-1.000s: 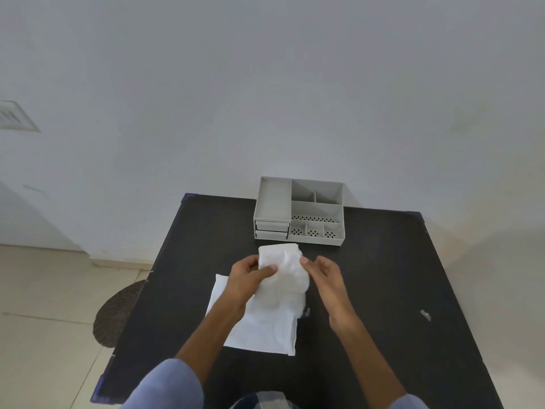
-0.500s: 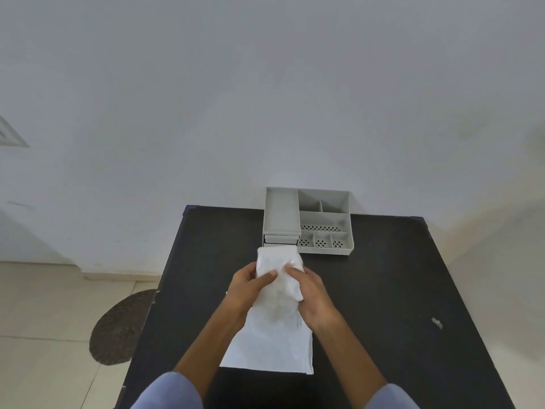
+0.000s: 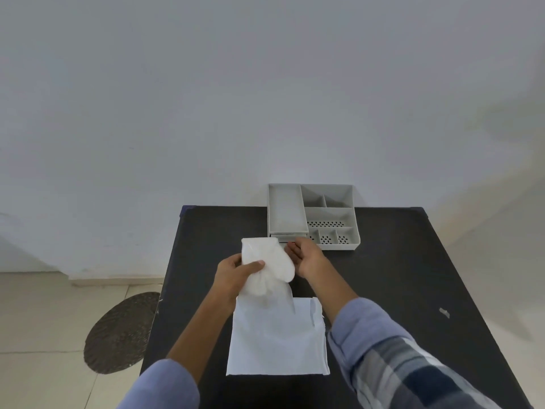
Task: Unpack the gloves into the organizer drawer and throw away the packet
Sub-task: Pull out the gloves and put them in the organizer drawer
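- Half a second ago both hands pinched the soft white bundle of gloves (image 3: 267, 268); now only our left hand (image 3: 233, 277) grips it, above the flat white packet (image 3: 277, 340) on the black table (image 3: 398, 261).
- Our right hand (image 3: 306, 258), fingers loosely spread, has reached the grey plastic organizer's (image 3: 312, 215) near drawer front, probably to open it.
- We can read no writing or brand anywhere.

Open tabletop to the right, crowded centre in front of the organizer
The black table (image 3: 413, 261) lies bare right of the grey organizer (image 3: 312, 215) apart from a small scrap (image 3: 443, 312); the left hand (image 3: 236, 273) with the white gloves (image 3: 265, 265), the right hand (image 3: 308, 256) and the flat packet (image 3: 278, 339) block the drawer fronts
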